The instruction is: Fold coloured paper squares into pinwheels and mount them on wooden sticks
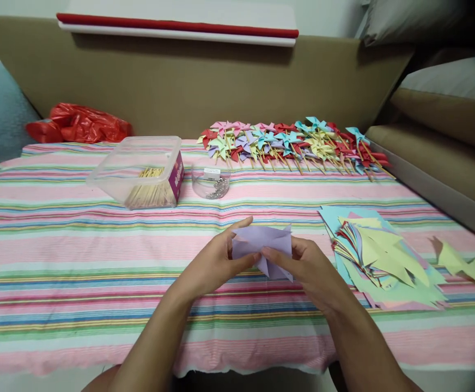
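Note:
Both my hands hold a lilac cut paper square (268, 243) just above the striped cloth (66, 256) at the middle of the table. My left hand (217, 261) pinches its left side, with thumb and fingers closed on the paper. My right hand (303, 269) grips its lower right part, thumb on top. To the right lies a stack of cut coloured paper sheets (378, 256).
A row of finished paper pinwheels on sticks (294, 144) lies at the far side. A clear box of wooden sticks (145, 174) and a small clear cup of pins (213, 182) stand at the far left. A red plastic bag (78, 124) and sofa cushions (445, 136) border the table. A loose green piece (466, 267) lies at the right.

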Tool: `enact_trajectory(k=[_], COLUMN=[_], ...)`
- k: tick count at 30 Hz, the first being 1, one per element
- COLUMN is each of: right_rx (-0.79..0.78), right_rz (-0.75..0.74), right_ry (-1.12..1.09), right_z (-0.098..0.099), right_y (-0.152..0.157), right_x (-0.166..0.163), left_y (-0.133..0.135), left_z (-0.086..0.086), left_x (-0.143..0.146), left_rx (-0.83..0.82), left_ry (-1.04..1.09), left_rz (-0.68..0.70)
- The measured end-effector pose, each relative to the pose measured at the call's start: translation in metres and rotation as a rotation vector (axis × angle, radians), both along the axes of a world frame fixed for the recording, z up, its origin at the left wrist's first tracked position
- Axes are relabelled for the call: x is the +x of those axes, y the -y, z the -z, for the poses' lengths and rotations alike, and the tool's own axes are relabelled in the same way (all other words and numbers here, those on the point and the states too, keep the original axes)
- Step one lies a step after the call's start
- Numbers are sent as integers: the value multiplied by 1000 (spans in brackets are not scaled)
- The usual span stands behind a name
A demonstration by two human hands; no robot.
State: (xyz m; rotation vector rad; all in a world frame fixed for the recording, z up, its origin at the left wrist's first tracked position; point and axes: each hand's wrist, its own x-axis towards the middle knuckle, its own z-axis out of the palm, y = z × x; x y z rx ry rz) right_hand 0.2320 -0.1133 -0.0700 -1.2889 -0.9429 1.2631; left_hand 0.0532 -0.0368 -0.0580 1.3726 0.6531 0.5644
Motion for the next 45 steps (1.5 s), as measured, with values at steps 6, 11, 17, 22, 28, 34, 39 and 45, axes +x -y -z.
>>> enact_trajectory(k=[6, 11, 17, 22, 28, 34, 39, 45], right_rx=[55, 18, 29, 40, 14, 39, 71, 73], right_rz=[240, 176, 93, 132, 153, 118, 73, 120], right_ry=[-384, -510, -544, -504, -543, -578, -627, -599], right_z=[-5, -10, -8, -9, -10, -11, -11, -10], right_y=[-6, -4, -4, -6, -7, -6, -6, -6], right_x=[-7, -7, -13, -16, -16, -17, -17, -20], left_y=[-4, -2, 4, 4, 5, 4, 3, 5], left_z=[-2, 6, 4, 1, 2, 4, 5, 6], left_x=[2, 10, 17, 15, 18, 19, 18, 19], left_rx=[-122, -80, -62, -79, -66, -108, -124, -123], left_ry=[108, 142, 205, 232, 217, 226, 253, 280], left_rz=[-20, -39, -49, -56, -102, -90, -77, -99])
